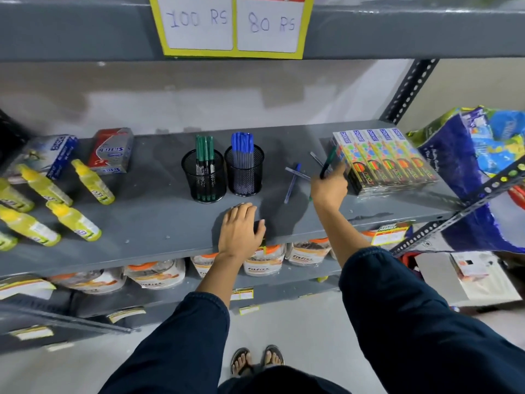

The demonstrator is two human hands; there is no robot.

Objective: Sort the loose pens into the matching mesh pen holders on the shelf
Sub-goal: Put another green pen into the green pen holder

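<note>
Two black mesh holders stand mid-shelf. The left holder (204, 177) has green pens, the right holder (245, 172) has blue pens. Loose pens lie to their right: a blue-capped pen (292, 184) crossed over another, and one further back (316, 158). My right hand (329, 186) is shut on a green pen (328, 162), lifted just above the shelf beside the loose pens. My left hand (241, 227) rests flat on the shelf's front edge, fingers apart, holding nothing.
Yellow bottles (45, 206) lie at the shelf's left, with boxes (110, 150) behind them. A stack of colour-pencil boxes (386, 160) sits just right of my right hand. Packets fill the shelf below (264, 260). A slotted upright (409, 89) stands at the right.
</note>
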